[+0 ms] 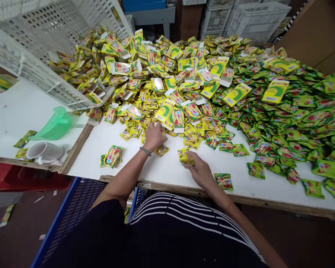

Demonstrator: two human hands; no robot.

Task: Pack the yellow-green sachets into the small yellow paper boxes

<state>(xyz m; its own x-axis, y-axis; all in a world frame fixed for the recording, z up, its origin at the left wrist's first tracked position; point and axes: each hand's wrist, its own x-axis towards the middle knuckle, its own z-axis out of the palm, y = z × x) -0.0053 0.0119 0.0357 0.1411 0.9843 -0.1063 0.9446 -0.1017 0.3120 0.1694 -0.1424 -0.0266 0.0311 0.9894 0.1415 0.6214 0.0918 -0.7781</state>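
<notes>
My left hand (155, 137), with a beaded bracelet on its wrist, reaches to the front edge of the heap. Its fingers are curled down among small yellow sachets; what they pinch is hidden. One yellow sachet (162, 150) lies under its right side. Just to the right, my right hand (200, 168) is closed on small yellow packets (185, 155), thumb and fingers at their right end, low over the white tabletop (167, 169). Yellow-green cardboard boxes (165, 111), some with open flaps, lie right beyond my left hand. Near my right wrist lies a green packet (223, 181).
Green packets (304, 119) are heaped on the right. A white perforated crate (53, 83) tips boxes out at the left. A green scoop (54, 124) and a white mug (44, 152) stand left of a wooden strip (76, 149). Below the edge sits a blue basket (72, 208).
</notes>
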